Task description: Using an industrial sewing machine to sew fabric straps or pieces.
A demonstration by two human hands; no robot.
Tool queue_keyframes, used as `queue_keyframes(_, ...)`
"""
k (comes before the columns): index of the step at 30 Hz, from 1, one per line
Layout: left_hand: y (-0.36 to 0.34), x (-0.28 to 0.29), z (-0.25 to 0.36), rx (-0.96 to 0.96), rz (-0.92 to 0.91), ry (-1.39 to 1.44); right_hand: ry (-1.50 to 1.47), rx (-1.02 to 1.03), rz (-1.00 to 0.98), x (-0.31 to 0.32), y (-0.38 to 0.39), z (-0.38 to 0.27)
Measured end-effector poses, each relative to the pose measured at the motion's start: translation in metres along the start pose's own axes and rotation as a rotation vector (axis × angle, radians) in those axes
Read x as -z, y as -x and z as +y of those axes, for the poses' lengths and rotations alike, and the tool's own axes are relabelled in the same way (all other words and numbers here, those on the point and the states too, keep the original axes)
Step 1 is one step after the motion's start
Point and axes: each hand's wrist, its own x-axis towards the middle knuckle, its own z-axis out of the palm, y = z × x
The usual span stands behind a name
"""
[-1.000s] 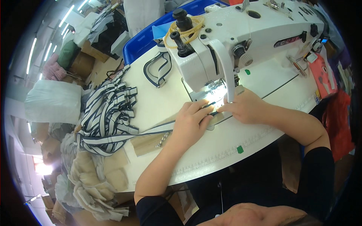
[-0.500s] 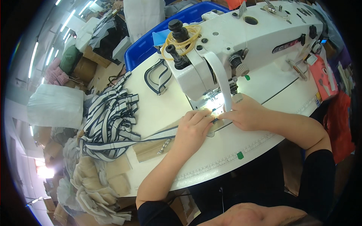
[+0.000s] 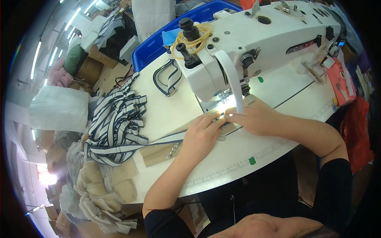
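Observation:
A white sewing machine [image 3: 274, 37] stands over the table, its lamp lighting the needle area [image 3: 225, 104]. Just in front of the needle, the fingertips of my left hand [image 3: 201, 135] are closed on a navy-and-white striped strap [image 3: 164, 140]. My right hand [image 3: 256, 118] pinches at the same spot, close to the left fingertips; its grip on the strap's end is partly hidden. Beneath the strap and my left hand lies a beige fabric strip [image 3: 152, 157], with a short patterned cord [image 3: 172, 150] on it.
Left of the machine is a heap of striped straps [image 3: 115, 119], with a separate strap loop [image 3: 161, 81] nearer the machine. Beige and grey cloth [image 3: 97, 198] hangs at the table's left edge. A blue bin [image 3: 145, 55] stands behind; a red pouch [image 3: 339, 79] lies right.
My two hands have drawn closer together at the needle, fingertips now nearly meeting. The right hand has shifted slightly left. The beige strip shows more between the hands.

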Motion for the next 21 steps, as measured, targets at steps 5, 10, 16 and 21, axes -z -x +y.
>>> queue_keyframes(5,-0.004,-0.006,-0.009,0.008,0.040,-0.002,0.184,0.015,0.062,0.007,-0.001,-0.007)
queue_keyframes(10,-0.013,-0.008,-0.008,-0.002,0.015,-0.013,0.211,-0.031,0.120,0.010,0.004,-0.006)
queue_keyframes(16,-0.013,-0.008,-0.011,0.028,0.005,-0.037,0.259,-0.052,0.059,0.008,0.004,-0.007)
queue_keyframes(21,-0.013,-0.004,-0.004,0.047,-0.054,-0.059,0.131,-0.133,-0.017,0.010,0.003,-0.009)
